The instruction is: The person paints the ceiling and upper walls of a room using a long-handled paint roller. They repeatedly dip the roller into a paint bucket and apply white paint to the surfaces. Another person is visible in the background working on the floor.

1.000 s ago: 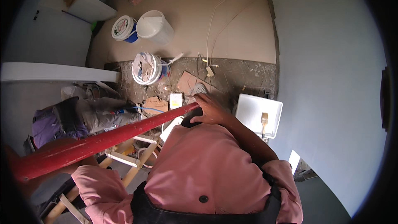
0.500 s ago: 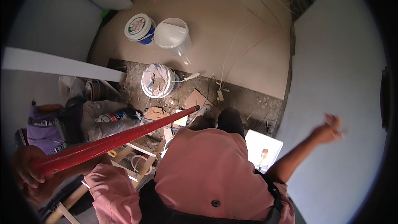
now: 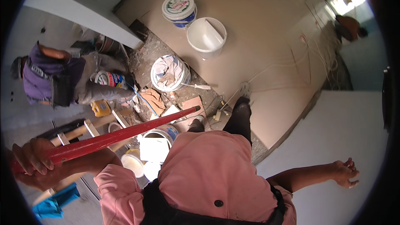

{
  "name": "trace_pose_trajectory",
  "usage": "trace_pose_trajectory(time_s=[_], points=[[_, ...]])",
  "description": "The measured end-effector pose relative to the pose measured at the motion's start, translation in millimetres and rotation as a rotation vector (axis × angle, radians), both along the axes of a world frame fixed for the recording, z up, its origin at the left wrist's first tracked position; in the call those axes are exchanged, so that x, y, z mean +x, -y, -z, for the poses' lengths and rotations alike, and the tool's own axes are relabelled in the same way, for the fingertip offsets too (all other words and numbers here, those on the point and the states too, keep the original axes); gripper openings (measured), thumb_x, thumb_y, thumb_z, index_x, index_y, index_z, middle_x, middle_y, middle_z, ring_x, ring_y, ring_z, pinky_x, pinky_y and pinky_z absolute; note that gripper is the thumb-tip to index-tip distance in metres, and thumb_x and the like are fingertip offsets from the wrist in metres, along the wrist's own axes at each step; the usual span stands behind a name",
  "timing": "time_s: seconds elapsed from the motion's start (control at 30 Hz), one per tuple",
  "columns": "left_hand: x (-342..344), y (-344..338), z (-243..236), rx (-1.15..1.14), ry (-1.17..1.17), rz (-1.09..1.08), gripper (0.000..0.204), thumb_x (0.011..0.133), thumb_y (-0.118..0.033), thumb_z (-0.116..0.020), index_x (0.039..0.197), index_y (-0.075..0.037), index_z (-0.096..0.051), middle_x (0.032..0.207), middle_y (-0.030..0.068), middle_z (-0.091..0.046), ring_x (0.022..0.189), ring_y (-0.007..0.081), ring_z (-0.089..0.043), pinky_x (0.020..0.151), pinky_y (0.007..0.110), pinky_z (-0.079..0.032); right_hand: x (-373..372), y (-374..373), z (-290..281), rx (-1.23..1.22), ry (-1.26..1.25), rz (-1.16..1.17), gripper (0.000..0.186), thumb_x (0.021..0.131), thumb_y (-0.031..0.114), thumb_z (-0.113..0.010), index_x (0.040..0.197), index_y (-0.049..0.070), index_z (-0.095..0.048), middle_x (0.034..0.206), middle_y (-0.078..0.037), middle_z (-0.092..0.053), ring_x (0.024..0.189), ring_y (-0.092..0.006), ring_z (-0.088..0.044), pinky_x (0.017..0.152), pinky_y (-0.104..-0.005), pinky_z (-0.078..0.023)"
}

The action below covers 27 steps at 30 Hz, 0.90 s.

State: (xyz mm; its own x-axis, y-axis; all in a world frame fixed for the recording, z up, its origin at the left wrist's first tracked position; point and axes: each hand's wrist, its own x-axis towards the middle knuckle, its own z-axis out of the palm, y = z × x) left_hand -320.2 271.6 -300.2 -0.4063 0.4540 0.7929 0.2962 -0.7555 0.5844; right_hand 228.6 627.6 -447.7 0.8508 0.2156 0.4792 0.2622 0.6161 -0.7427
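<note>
My left hand (image 3: 33,162) is closed round the near end of a long red pole (image 3: 125,133) at the lower left. The pole slants up and right, and its far tip ends over the rubble by my legs. My right hand (image 3: 346,173) is stretched out to the right beside the white wall (image 3: 354,125); its fingers are loosely curled and hold nothing. My pink shirt (image 3: 208,175) fills the lower middle, with my dark trouser legs (image 3: 239,118) above it.
A person in a purple top (image 3: 46,75) crouches at the left. A lidded bucket (image 3: 180,10), an open white bucket (image 3: 206,37) and a bucket of rags (image 3: 168,73) stand on the floor. Wooden rails (image 3: 89,127) and small tubs (image 3: 133,164) lie under the pole.
My right hand has come off the pole and swung out to the right, toward the wall. My left hand still holds the pole. The view has turned.
</note>
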Motion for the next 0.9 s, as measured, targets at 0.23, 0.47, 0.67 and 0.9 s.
trace_pose_trajectory(time_s=[0.23, 0.47, 0.67, 0.9], points=[[64.3, -67.4, 1.1, -0.025, -0.072, -0.635, 0.054, 0.094, -0.034, -0.038, 0.123, 0.011, -0.031, 0.071, 0.0066, -0.041, 0.044, 0.0084, -0.034, 0.031, 0.019, -0.033, -74.8, -247.6, 29.4, -0.493, 0.286, -0.442, 0.025, 0.089, 0.019, -0.058, 0.104, -0.001, -0.056, 0.089, -0.011, -0.059, 0.062, -0.0148, -0.050, 0.058, -0.0281, -0.047], [122.4, -169.3, -16.5, 0.054, 0.012, -0.691, 0.053, 0.098, -0.035, -0.030, 0.130, 0.007, -0.026, 0.070, 0.0050, -0.040, 0.044, 0.0109, -0.038, 0.032, 0.021, -0.036, -205.7, -334.8, 142.7, -0.484, 1.198, -1.256, 0.029, 0.088, 0.029, -0.058, 0.102, 0.004, -0.058, 0.078, -0.003, -0.054, 0.069, -0.0123, -0.051, 0.063, -0.0268, -0.043], [162.3, -187.9, -10.2, 0.111, -0.007, -0.782, 0.053, 0.100, -0.035, -0.023, 0.133, 0.005, -0.023, 0.068, 0.0048, -0.039, 0.041, 0.0107, -0.038, 0.031, 0.024, -0.038, -335.0, -222.1, 146.5, -0.187, 1.525, -2.196, 0.049, 0.073, 0.034, -0.073, 0.108, 0.003, -0.056, 0.087, -0.008, -0.057, 0.080, -0.0228, -0.056, 0.072, -0.0347, -0.046], [168.6, -175.5, -4.8, 0.376, 0.140, -1.087, 0.051, 0.098, -0.041, -0.026, 0.134, -0.004, -0.028, 0.061, 0.0012, -0.040, 0.037, 0.0078, -0.036, 0.028, 0.023, -0.034, -394.8, -135.8, 155.5, 0.263, 1.973, -2.586, 0.065, 0.070, 0.043, -0.072, 0.116, 0.001, -0.052, 0.099, -0.023, -0.060, 0.095, -0.0401, -0.056, 0.078, -0.0476, -0.044]])
